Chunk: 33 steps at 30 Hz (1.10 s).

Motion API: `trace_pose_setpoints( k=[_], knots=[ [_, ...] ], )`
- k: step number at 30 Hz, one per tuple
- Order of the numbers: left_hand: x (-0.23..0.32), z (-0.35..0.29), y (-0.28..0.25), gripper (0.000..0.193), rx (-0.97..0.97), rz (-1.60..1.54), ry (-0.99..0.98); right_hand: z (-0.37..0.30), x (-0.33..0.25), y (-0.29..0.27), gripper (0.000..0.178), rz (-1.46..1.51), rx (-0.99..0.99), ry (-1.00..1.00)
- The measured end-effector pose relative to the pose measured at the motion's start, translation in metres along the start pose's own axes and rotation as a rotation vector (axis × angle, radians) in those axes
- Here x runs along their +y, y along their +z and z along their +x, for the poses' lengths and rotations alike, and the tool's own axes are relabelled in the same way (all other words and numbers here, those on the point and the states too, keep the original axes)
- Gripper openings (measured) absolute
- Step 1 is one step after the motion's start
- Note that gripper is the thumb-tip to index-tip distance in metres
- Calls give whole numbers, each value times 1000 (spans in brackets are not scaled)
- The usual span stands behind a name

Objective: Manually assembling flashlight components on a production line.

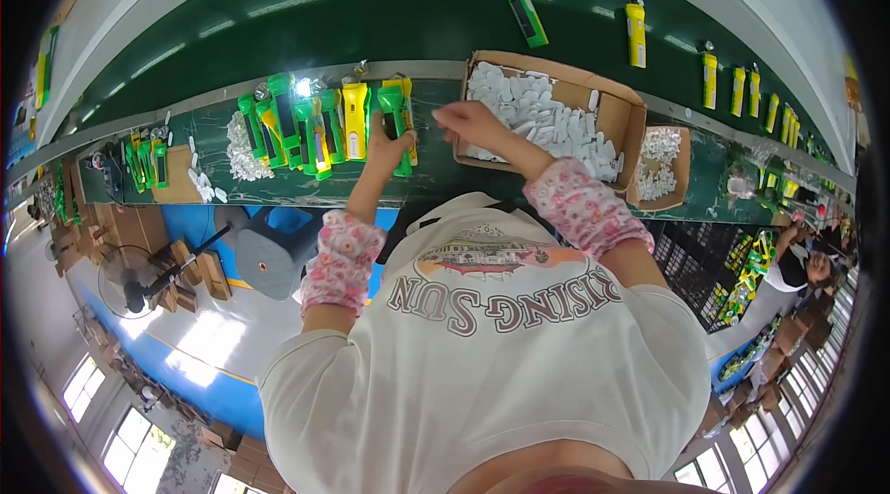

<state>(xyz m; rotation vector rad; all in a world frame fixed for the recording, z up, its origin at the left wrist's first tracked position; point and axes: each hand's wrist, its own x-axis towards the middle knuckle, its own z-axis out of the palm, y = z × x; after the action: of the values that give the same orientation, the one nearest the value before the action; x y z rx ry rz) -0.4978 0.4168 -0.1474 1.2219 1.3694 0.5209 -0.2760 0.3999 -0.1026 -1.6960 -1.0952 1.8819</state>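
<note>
My left hand (385,149) is closed around a green flashlight (392,101) at the right end of a row of flashlights on the bench. Beside it in the row stand a yellow flashlight (355,121) and several green ones, one with its lamp lit. My right hand (471,122) is just right of the held flashlight, apart from it, over the left edge of a cardboard box (607,128) of white plastic pieces (533,109). Its fingers are pinched together; a small pale thing may be at their tips, too small to name.
A pile of small clear parts (245,149) lies left of the row. A smaller box (684,170) of small white parts adjoins the big box. On the green conveyor belt (399,7) beyond lie a green flashlight (526,14) and several yellow ones. Another person (795,258) is at far right.
</note>
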Motion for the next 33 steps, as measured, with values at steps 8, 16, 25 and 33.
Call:
trace_pose_setpoints(
  k=[8,16,25,33],
  knots=[
    [80,-59,-11,61,-521,-534,-166,31,-14,-1,44,927,-134,-339],
    [79,-66,-5,51,-485,-786,-351,10,76,-80,18,-226,855,-499],
    [87,-40,19,61,-589,-983,-248,35,117,-90,20,-524,892,-409],
    [102,-34,30,55,-788,-1352,-317,25,121,-98,19,-238,801,-217]
  ],
)
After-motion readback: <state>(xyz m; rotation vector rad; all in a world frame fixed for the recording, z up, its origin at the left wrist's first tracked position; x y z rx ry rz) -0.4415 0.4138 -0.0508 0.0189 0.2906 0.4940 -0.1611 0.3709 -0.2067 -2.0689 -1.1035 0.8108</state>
